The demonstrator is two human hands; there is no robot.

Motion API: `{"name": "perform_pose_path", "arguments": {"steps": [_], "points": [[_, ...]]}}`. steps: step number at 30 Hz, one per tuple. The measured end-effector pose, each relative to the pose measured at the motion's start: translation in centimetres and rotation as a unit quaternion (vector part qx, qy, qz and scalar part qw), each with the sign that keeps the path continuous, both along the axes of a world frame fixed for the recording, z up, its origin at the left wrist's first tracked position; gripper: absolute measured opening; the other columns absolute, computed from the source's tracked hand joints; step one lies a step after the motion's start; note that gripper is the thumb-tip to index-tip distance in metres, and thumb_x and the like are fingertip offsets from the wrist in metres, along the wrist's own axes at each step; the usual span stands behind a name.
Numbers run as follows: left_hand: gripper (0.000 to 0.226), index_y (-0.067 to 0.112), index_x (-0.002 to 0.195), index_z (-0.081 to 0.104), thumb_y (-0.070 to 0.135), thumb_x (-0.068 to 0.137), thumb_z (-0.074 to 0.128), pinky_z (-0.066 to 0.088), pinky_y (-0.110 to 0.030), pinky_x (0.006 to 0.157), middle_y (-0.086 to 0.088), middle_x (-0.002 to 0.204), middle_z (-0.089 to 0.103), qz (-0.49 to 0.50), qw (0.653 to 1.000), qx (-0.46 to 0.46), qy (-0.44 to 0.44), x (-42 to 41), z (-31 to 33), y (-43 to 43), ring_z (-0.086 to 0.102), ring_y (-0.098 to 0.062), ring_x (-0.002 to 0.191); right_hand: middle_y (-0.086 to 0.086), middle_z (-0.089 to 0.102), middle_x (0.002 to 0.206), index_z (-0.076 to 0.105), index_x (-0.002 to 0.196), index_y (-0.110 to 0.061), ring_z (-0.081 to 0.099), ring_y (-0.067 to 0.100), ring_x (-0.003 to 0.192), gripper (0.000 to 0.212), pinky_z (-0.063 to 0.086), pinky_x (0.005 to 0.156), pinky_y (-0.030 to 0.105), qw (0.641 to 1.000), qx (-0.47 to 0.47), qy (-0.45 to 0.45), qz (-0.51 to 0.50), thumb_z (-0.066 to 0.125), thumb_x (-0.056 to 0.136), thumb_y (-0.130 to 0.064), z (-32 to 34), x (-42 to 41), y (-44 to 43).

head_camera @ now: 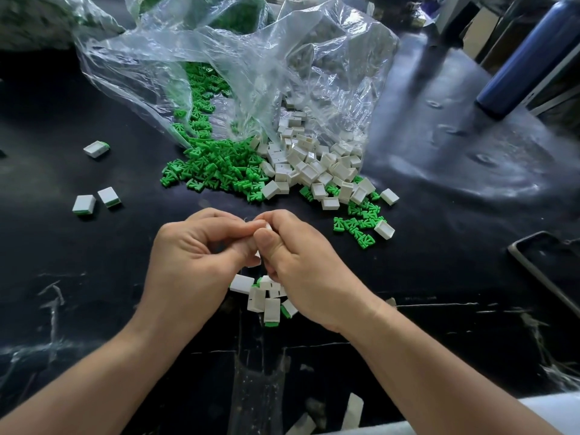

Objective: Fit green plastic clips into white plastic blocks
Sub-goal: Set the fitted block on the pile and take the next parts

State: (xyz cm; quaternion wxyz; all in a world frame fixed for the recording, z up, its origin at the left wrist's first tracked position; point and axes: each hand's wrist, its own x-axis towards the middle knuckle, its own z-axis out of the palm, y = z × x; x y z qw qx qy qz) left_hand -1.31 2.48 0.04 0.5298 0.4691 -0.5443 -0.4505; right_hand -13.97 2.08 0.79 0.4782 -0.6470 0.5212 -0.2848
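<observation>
One view only, worn on my head, facing forward and steeply down at the glossy black tabletop [94, 277]. Wide-angle, so the edges bend. Very near: my left hand [194, 255] and right hand [301, 265] fill mid-frame, pinching a small white plastic block [268, 227] near centre, forearms entering from the bottom corners. Farther off, a crumpled clear plastic bag [251, 58] spans top centre and a dark blue cylindrical bottle [527, 58] leans top right.

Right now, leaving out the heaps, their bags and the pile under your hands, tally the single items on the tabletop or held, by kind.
Finished blocks apart at left: 3
White block, held: 1
Blue bottle: 1
Flat phone-like device: 1
Total: 6
</observation>
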Motion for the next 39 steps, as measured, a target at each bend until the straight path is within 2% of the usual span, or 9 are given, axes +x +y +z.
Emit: {"name": "perform_pose_path", "arguments": {"steps": [12, 17, 20, 24, 28, 30, 32, 36, 39], "points": [[0.019, 0.021, 0.081, 0.074, 0.019, 0.063, 0.069, 0.057, -0.027, 0.064, -0.009, 0.081, 0.066, -0.014, 1.000, -0.015, 0.011, 0.1, 0.5, 0.0, 0.067, -0.023, 0.069, -0.008, 0.050, 0.077, 0.052, 0.107, -0.019, 0.046, 0.005, 0.069, 0.015, 0.039, 0.068, 0.028, 0.999, 0.003, -0.040, 0.017, 0.040, 0.098, -0.021, 1.0, -0.4, -0.2], [0.020, 0.017, 0.084, 0.074, 0.016, 0.064, 0.072, 0.057, -0.031, 0.075, -0.007, 0.088, 0.061, -0.051, 0.998, -0.030, -0.015, 0.7, 0.9, -0.2, 0.064, -0.025, 0.086, 0.000, 0.052, 0.069, 0.058, 0.105, -0.003, 0.049, 0.006, 0.058, 0.025, 0.042, 0.054, 0.018, 0.973, 0.108, -0.200, 0.032, 0.035, 0.099, -0.012, 2.3, -1.6, -0.5], [0.020, 0.015, 0.084, 0.071, 0.013, 0.065, 0.068, 0.056, -0.026, 0.076, -0.006, 0.089, 0.060, -0.070, 0.997, -0.034, -0.017, 0.6, 1.0, -0.2, 0.063, -0.018, 0.086, 0.002, 0.052, 0.064, 0.058, 0.099, 0.005, 0.048, 0.008, 0.052, 0.029, 0.041, 0.048, 0.017, 0.966, 0.138, -0.218, 0.020, 0.035, 0.099, -0.013, 2.3, -1.8, -0.6], [0.024, 0.015, 0.089, 0.070, 0.012, 0.065, 0.066, 0.054, -0.019, 0.071, -0.010, 0.090, 0.060, -0.071, 0.996, -0.050, -0.026, 0.4, 1.0, -0.3, 0.063, -0.013, 0.083, -0.001, 0.054, 0.064, 0.059, 0.093, -0.011, 0.049, 0.006, 0.053, 0.022, 0.040, 0.049, 0.016, 0.977, 0.121, -0.174, 0.013, 0.038, 0.098, -0.013, 2.1, -1.7, -0.7], [0.019, 0.016, 0.084, 0.075, 0.014, 0.065, 0.075, 0.056, -0.027, 0.071, -0.007, 0.087, 0.064, -0.065, 0.997, -0.032, -0.011, 0.7, 0.6, -0.7, 0.065, -0.021, 0.082, -0.007, 0.058, 0.071, 0.063, 0.103, -0.021, 0.054, 0.003, 0.061, 0.021, 0.040, 0.055, 0.015, 0.997, 0.060, -0.058, -0.005, 0.045, 0.096, -0.013, 1.6, -1.9, -1.0], [0.013, 0.021, 0.081, 0.076, 0.012, 0.071, 0.075, 0.056, -0.025, 0.068, -0.004, 0.085, 0.066, -0.053, 0.998, -0.029, -0.025, 0.9, 0.2, -1.0, 0.065, -0.018, 0.078, -0.009, 0.056, 0.071, 0.065, 0.100, -0.029, 0.053, 0.005, 0.064, 0.020, 0.041, 0.060, 0.020, 1.000, 0.030, 0.005, -0.010, 0.049, 0.094, -0.017, 1.4, -2.1, -1.1], [0.024, 0.025, 0.078, 0.075, 0.002, 0.077, 0.070, 0.055, -0.021, 0.063, -0.007, 0.085, 0.067, -0.014, 0.998, -0.027, -0.061, 1.1, -0.4, -1.6, 0.064, -0.012, 0.071, -0.009, 0.056, 0.071, 0.064, 0.092, -0.035, 0.052, 0.014, 0.067, 0.020, 0.044, 0.065, 0.028, 0.999, 0.014, 0.051, -0.004, 0.051, 0.093, -0.020, 1.4, -2.3, -1.1], [0.031, 0.031, 0.076, 0.070, 0.001, 0.081, 0.066, 0.055, -0.030, 0.072, 0.004, 0.085, 0.067, 0.053, 0.989, -0.005, -0.140, 1.6, -1.4, -2.7, 0.061, -0.005, 0.071, -0.018, 0.052, 0.062, 0.061, 0.078, -0.031, 0.048, -0.004, 0.060, 0.016, 0.037, 0.057, 0.010, 0.994, -0.007, 0.105, 0.030, 0.055, 0.089, -0.020, 1.6, -2.6, -1.1], [0.032, 0.031, 0.079, 0.068, 0.000, 0.083, 0.063, 0.045, -0.011, 0.078, 0.013, 0.086, 0.062, 0.052, 0.977, -0.027, -0.206, 1.5, -1.7, -3.1, 0.057, 0.006, 0.077, -0.016, 0.053, 0.074, 0.068, 0.085, -0.024, 0.049, -0.001, 0.072, 0.013, 0.039, 0.065, 0.014, 0.984, -0.025, 0.167, 0.053, 0.055, 0.090, -0.023, 1.6, -2.5, -1.1]]}}
